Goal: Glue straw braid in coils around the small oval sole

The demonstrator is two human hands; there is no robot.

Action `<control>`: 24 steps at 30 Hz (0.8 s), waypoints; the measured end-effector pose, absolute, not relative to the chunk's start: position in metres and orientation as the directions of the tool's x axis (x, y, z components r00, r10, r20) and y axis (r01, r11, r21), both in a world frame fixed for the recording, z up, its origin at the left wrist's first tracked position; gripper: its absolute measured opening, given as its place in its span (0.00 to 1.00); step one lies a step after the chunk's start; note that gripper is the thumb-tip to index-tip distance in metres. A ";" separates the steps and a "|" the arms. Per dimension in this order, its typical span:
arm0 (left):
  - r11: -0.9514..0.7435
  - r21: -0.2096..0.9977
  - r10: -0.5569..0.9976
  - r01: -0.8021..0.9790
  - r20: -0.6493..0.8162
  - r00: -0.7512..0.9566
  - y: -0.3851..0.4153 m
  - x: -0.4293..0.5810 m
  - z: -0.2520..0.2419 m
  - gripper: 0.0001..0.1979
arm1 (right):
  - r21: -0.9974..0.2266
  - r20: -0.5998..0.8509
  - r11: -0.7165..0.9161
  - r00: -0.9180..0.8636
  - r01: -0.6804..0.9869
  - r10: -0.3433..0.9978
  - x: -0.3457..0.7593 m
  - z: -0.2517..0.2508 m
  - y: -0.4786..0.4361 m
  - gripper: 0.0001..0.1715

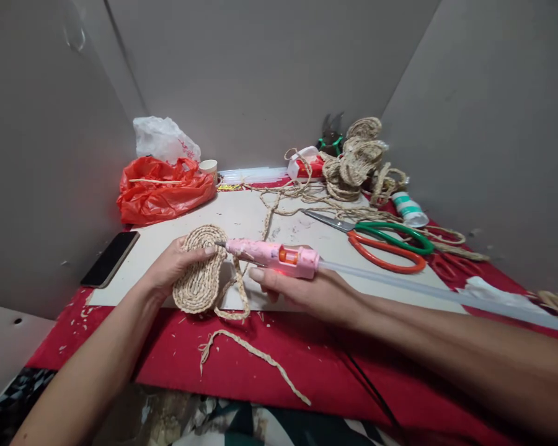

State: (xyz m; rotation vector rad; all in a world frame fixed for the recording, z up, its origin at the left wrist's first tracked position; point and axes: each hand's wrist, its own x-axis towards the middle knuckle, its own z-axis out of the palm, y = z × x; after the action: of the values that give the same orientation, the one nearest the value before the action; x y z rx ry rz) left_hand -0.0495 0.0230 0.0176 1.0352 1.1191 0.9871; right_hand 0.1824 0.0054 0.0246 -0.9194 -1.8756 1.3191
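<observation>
My left hand (pixel 172 265) holds an oval coil of braided straw cord (pixel 196 279), the thumb lying across its upper face. My right hand (pixel 297 288) is wrapped round a pink glue gun (pixel 270 255), whose metal nozzle touches the coil's upper right part near my left thumb. A long clear glue stick (pixel 390 280) runs out of the gun's back to the right. From the coil a loop of cord (pixel 246 297) hangs at its right side. Below, a loose piece of braid (pixel 255 352) lies on the red cloth (pixel 181 365).
A white board (pixel 153 248) lies under the work. A phone (pixel 110 259) and red bag (pixel 162 192) are left; a cup (pixel 208 168) stands behind. Large scissors (pixel 388 248), a white-green spool (pixel 409 209), red box (pixel 304 166), pliers (pixel 331 139) and cord bundles (pixel 358 161) sit right.
</observation>
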 end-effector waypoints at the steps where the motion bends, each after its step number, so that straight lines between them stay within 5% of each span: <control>1: 0.239 0.965 0.962 -0.104 -0.221 0.160 0.023 -0.050 0.017 0.15 | -0.950 0.118 0.253 -0.540 0.184 0.833 0.183 0.024 0.006 0.14; 24: 0.345 0.908 0.936 -0.239 -0.316 0.154 0.024 -0.043 0.020 0.09 | -0.899 0.182 0.328 -0.435 0.289 0.882 0.183 0.010 0.016 0.19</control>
State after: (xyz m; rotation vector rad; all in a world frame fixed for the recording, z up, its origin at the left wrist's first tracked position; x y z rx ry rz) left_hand -0.0431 0.0237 0.0203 0.8228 1.0794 0.9951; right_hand 0.1832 0.0160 0.0098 -1.0309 -1.9025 1.0898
